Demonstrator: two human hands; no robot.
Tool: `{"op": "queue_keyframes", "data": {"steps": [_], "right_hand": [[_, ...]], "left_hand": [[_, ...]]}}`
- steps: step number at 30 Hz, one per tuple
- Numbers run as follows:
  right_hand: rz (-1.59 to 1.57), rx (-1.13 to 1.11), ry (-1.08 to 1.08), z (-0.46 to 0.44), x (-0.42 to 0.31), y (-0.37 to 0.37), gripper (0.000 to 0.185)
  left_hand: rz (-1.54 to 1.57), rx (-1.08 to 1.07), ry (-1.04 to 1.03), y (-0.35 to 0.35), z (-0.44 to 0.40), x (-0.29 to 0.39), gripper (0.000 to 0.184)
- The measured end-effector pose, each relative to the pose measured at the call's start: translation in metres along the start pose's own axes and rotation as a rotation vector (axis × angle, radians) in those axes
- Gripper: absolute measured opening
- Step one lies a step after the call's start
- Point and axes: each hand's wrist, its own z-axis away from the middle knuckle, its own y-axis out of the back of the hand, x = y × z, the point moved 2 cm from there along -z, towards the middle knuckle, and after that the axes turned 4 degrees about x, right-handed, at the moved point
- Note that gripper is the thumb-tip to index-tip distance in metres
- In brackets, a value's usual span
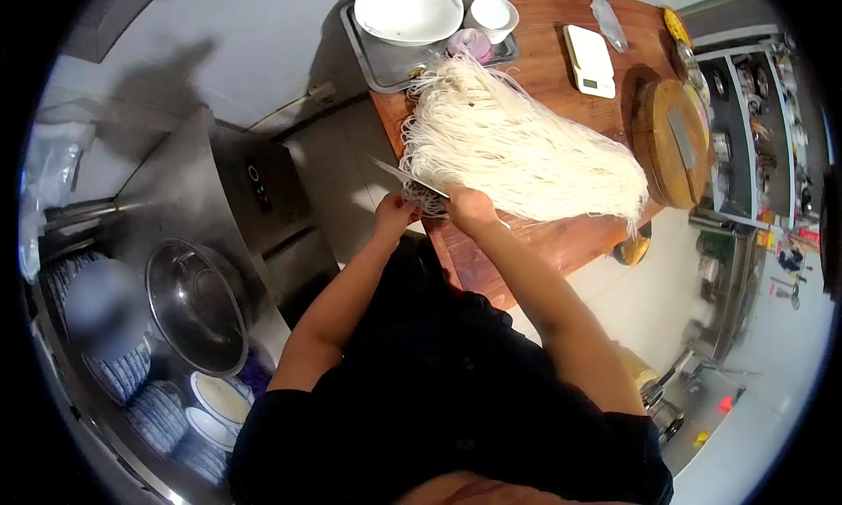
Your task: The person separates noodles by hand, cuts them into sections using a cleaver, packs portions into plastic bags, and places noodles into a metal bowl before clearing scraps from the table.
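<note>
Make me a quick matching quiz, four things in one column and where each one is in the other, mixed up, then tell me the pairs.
Things:
1. Spread-out pile of thin white noodles
2. Large round white bowl
3. Flat grey rectangular metal blade
4. Narrow metal-bladed tool

Places:
A. On the round wooden board
B. In the right hand
C. Across the brown wooden table
D. On the grey metal tray

Pairs: 1-C, 2-D, 3-A, 4-B.
</note>
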Motion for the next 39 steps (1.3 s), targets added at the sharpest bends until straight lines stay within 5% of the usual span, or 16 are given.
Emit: {"op": "queue_keyframes", "data": {"steps": [4, 12, 20, 22, 29, 33, 39], "right_hand": [[-0.239, 0.286, -0.165, 0.037, -0.014, 0.041, 0.023], [-0.650, 0.377, -0.985, 0.151, 0.024, 0.073, 0.023], [-0.717, 0.563, -1.220, 0.273, 0.070, 0.087, 0.021], [-0.677, 0.541, -1.259, 0.300, 0.087, 0.090, 0.023], [-0.382, 0.425, -1.209, 0.354, 0.145, 0.095, 0.024], [-0.427, 0.476, -1.138, 0.357, 0.171, 0.102, 0.018], [-0.433, 0.564, -1.013, 0.358, 0.204, 0.086, 0.014]], "left_hand": [[0.062, -0.111, 0.087, 0.007, 0.000, 0.004, 0.027], [0.098, -0.338, 0.185, 0.018, -0.021, -0.004, 0.065], [0.085, -0.346, 0.277, 0.031, -0.027, -0.021, 0.077], [0.087, -0.140, 0.301, 0.046, -0.043, -0.037, 0.080], [-0.285, 0.281, -0.434, 0.037, 0.002, 0.008, 0.042], [-0.628, 0.167, -1.051, -0.048, 0.030, 0.040, 0.028], [-0.902, -0.230, -1.150, -0.244, 0.069, 0.034, 0.039]]}}
